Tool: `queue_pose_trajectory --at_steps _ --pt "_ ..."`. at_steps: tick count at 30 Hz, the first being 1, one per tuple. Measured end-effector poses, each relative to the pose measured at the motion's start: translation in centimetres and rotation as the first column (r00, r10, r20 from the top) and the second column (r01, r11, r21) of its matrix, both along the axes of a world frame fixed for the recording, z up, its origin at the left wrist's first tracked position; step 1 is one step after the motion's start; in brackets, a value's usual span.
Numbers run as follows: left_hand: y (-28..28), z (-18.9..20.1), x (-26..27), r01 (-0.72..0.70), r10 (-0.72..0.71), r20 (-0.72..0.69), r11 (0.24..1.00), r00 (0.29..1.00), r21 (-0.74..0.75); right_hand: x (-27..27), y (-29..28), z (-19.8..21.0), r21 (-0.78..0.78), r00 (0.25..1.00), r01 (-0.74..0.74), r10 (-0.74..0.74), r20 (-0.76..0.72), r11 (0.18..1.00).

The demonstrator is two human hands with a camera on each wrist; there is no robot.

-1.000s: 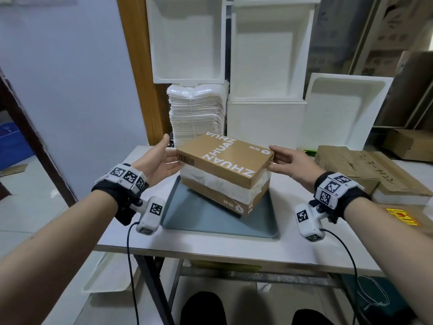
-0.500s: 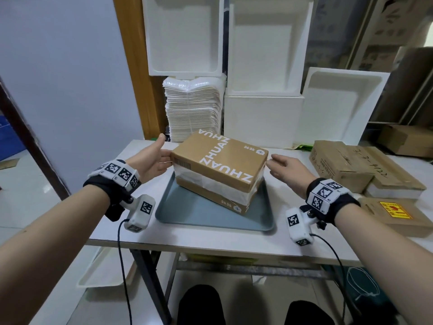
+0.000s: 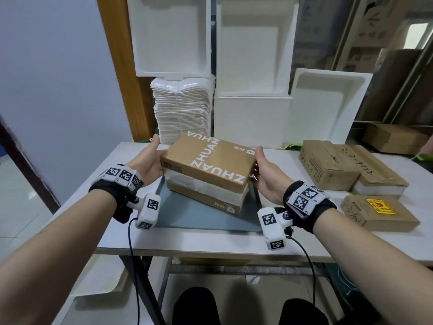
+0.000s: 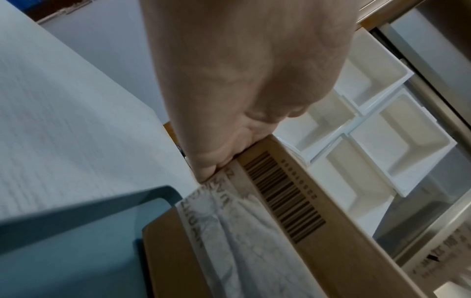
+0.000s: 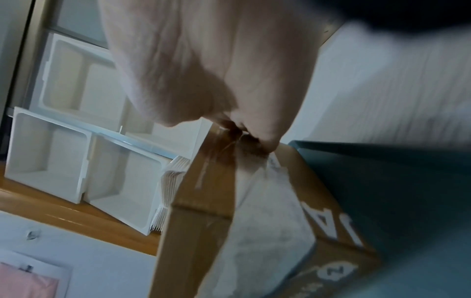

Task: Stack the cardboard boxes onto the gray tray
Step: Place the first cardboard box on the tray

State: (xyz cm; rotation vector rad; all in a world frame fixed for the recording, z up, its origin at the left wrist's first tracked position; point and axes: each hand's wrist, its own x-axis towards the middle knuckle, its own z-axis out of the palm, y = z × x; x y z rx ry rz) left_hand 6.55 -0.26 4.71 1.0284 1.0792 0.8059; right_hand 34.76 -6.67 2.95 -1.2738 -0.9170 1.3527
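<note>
At frame centre, left hand (image 3: 150, 161) and right hand (image 3: 267, 174) grip opposite ends of the top box (image 3: 207, 161), stacked on a lower box (image 3: 206, 199) on the tray (image 3: 206, 221).

Bare white counter (image 3: 199, 240) runs along the near edge. Brown cardboard cartons (image 3: 332, 165) crowd the right end; white foam containers (image 3: 253, 118) and stacked white sheets (image 3: 182, 113) wall the far edge.

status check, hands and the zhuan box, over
Left hand and right hand grip opposite ends of top ZHUAN box. It sits skewed on lower box, on gray tray. Three more cardboard boxes wait at right. Nothing in the way.
</note>
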Motion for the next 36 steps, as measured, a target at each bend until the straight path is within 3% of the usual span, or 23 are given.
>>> queue_pose_trajectory --at_steps 14,29,36 --pt "-3.6 1.3 -0.3 0.093 -0.093 0.007 0.995 0.996 -0.022 -0.4 0.1 1.9 -0.038 1.0 -0.006 0.007 0.025 0.999" --pt "-4.6 -0.3 0.0 0.042 -0.043 -0.016 0.996 0.999 -0.08 0.1 0.8 0.8 -0.08 0.993 -0.02 0.029 0.117 0.997" --pt "-5.0 -0.6 1.3 -0.029 0.036 0.071 0.995 0.997 -0.095 0.4 0.1 0.0 -0.057 0.996 -0.029 0.034 0.079 0.998"
